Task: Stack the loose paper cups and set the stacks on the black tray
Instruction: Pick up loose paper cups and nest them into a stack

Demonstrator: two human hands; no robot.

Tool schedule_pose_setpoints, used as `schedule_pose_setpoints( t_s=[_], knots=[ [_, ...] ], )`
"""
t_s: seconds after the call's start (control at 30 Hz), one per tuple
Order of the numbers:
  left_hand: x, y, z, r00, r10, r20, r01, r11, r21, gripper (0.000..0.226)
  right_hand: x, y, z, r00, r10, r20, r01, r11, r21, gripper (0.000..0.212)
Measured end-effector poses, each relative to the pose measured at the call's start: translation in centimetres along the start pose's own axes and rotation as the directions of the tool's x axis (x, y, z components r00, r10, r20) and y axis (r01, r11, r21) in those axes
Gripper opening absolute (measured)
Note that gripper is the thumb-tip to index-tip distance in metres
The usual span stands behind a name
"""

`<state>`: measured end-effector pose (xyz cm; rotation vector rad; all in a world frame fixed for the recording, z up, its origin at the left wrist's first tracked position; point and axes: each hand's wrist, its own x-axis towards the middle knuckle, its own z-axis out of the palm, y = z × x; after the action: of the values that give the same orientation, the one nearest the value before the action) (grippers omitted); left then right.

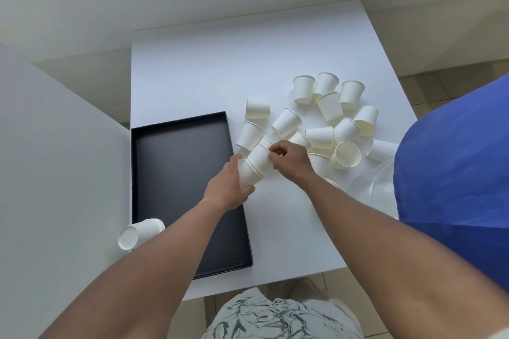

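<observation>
Cups (pixel 325 107) mostly loose on table right of black tray (pixel 179 173); left hand (pixel 230 183) grasps stack (pixel 254 166), right hand (pixel 289 158) pinching another cup onto it, next seat it square.

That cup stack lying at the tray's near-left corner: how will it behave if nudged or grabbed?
The cup stack lies on its side across the black tray's rim, so it probably rolls or slides off if nudged. Thin paper, likely very light and easily crushed. Nested cups may separate if gripped by one end.
</observation>
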<state>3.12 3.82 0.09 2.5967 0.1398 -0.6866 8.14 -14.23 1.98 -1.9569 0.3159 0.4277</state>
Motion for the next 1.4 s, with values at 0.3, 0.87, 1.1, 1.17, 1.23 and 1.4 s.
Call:
schedule_pose_setpoints(
  t_s=[0.3, 0.87, 1.1, 1.17, 1.23, 1.4],
  knots=[
    [0.8, 0.0, -0.8, 0.999, 0.040, 0.014, -0.041, 0.997, 0.062, 0.095, 0.2, -0.6, 1.3, 0.983, 0.027, 0.179, -0.035, 0.998, 0.042, 0.008],
    [1.6, -0.4, -1.3, 0.998, 0.045, 0.042, -0.046, 0.999, 0.025, 0.080, 4.8, -0.9, 2.1, 0.995, -0.020, -0.097, -0.021, 0.916, -0.401, 0.040],
    [0.7, -1.1, -1.3, 0.998, 0.040, 0.053, -0.040, 0.999, -0.007, 0.084, 5.3, -1.0, 3.3, 0.999, 0.041, -0.034, -0.053, 0.841, -0.538, 0.040],
    [0.5, -1.3, -1.2, 0.998, 0.031, 0.055, -0.031, 1.000, -0.001, 0.084, 5.2, -0.8, 3.2, 0.997, 0.066, -0.041, -0.078, 0.840, -0.536, 0.036],
    [0.3, -1.5, -1.2, 0.998, 0.023, 0.055, -0.024, 1.000, 0.005, 0.084, 5.0, -0.5, 3.1, 0.995, 0.088, -0.040, -0.096, 0.858, -0.505, 0.035],
    [0.0, -2.2, -1.2, 0.998, 0.003, 0.056, -0.003, 1.000, 0.005, 0.084, 4.6, -0.3, 2.6, 0.994, 0.091, -0.065, -0.108, 0.933, -0.344, 0.025]
  ],
)
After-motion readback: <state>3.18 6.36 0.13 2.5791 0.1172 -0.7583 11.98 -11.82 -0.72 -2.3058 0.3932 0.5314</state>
